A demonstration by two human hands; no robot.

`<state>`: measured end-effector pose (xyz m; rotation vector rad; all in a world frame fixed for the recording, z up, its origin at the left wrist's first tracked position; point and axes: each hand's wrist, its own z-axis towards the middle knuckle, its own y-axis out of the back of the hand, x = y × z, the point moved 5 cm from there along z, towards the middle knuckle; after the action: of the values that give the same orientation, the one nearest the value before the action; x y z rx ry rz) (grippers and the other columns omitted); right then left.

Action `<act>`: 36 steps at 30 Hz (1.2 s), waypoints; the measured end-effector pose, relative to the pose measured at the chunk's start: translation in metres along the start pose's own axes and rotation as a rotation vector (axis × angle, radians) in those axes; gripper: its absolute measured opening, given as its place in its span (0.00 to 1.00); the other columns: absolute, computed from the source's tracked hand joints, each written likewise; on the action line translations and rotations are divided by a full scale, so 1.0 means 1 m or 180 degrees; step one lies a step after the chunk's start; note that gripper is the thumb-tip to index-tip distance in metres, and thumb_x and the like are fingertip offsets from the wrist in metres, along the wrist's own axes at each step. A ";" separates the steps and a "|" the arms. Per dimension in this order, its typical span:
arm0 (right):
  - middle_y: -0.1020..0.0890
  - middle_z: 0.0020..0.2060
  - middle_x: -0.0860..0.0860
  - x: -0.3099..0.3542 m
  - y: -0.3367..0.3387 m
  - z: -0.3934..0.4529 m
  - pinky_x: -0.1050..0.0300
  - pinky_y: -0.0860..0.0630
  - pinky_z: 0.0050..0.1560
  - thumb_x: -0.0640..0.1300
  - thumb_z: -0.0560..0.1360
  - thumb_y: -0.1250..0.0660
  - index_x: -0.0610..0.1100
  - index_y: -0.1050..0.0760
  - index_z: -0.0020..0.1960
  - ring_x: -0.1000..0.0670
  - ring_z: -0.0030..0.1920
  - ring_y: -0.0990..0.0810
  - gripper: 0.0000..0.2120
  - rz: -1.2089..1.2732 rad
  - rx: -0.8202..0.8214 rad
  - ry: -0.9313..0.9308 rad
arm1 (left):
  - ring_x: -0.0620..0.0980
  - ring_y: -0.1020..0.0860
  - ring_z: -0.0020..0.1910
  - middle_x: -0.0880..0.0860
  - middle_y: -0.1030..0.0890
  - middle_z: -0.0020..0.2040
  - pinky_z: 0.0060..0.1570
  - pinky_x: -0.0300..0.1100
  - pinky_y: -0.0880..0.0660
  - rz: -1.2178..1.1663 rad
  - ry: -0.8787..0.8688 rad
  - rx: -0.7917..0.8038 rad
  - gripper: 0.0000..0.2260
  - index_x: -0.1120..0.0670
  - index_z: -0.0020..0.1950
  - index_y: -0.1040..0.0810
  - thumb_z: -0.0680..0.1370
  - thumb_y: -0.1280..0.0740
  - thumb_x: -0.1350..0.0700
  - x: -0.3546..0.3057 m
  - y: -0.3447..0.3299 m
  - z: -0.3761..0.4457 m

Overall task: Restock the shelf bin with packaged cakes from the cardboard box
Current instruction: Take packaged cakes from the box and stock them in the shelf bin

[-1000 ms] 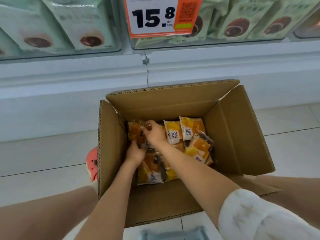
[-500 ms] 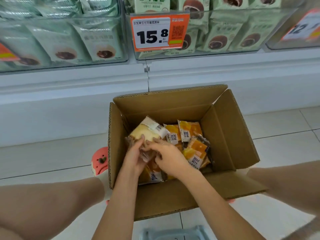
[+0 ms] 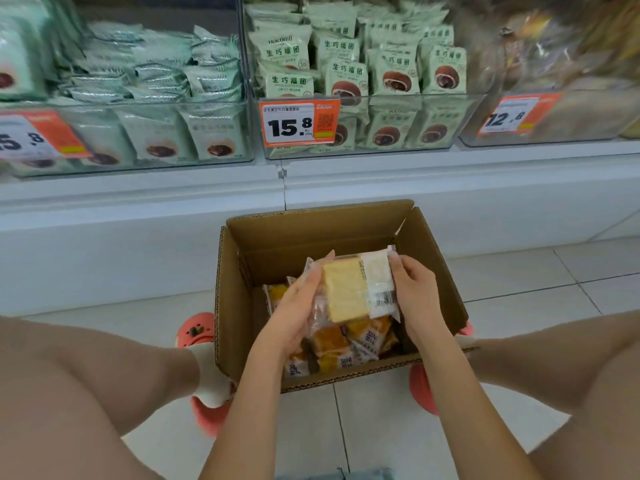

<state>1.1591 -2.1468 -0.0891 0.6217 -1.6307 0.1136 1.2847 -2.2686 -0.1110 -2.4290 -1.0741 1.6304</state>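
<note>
Both hands, left [image 3: 298, 306] and right [image 3: 414, 296], raised, fingers [image 3: 398, 268] curled.

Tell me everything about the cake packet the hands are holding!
The cake packet is a clear, shiny plastic wrapper with pale yellow sponge cake inside and a white label end with a barcode. It is held tilted above the cardboard box, over the orange packets. The left hand cups its left side and the right hand grips its label end.

Pale tiled floor [image 3: 519, 282], white shelf base [image 3: 138, 237] (orange price tags [image 3: 299, 123] above).
</note>
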 end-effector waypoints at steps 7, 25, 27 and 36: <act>0.23 0.32 0.45 -0.010 0.006 -0.006 0.59 0.33 0.34 0.46 0.81 0.42 0.39 0.25 0.37 0.51 0.33 0.27 0.17 -0.0110 -0.0753 0.0006 | 0.46 0.19 0.50 0.50 0.17 0.53 0.56 0.44 0.23 0.0986 -0.1217 -0.0919 0.12 0.33 0.54 0.26 0.82 0.46 0.47 -0.025 -0.003 -0.004; 0.35 0.72 0.53 0.024 -0.056 -0.052 0.40 0.52 0.74 0.47 0.75 0.38 0.59 0.22 0.58 0.49 0.76 0.45 0.14 -0.1788 0.0286 0.2661 | 0.56 0.18 0.53 0.59 0.18 0.55 0.48 0.53 0.20 -0.2063 -0.0596 -0.0511 0.20 0.57 0.65 0.28 0.75 0.35 0.53 -0.033 0.030 0.003; 0.41 0.75 0.54 0.015 -0.055 -0.044 0.44 0.44 0.74 0.46 0.77 0.36 0.62 0.32 0.67 0.52 0.76 0.47 0.21 -0.0905 0.0702 0.1381 | 0.55 0.18 0.53 0.58 0.18 0.56 0.50 0.54 0.20 -0.2112 -0.0753 -0.0613 0.20 0.56 0.63 0.27 0.72 0.33 0.55 -0.034 0.034 0.002; 0.18 0.55 0.44 0.001 -0.055 -0.039 0.45 0.19 0.48 0.44 0.76 0.35 0.45 0.29 0.63 0.42 0.52 0.17 0.16 0.1615 0.0809 -0.0796 | 0.57 0.22 0.59 0.58 0.20 0.59 0.57 0.53 0.24 -0.0994 -0.0871 -0.0386 0.30 0.57 0.66 0.26 0.70 0.28 0.42 -0.034 0.012 -0.002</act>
<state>1.2188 -2.1773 -0.0968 0.4095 -2.0087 0.6439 1.2856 -2.2959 -0.0869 -2.0033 -1.5414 1.8666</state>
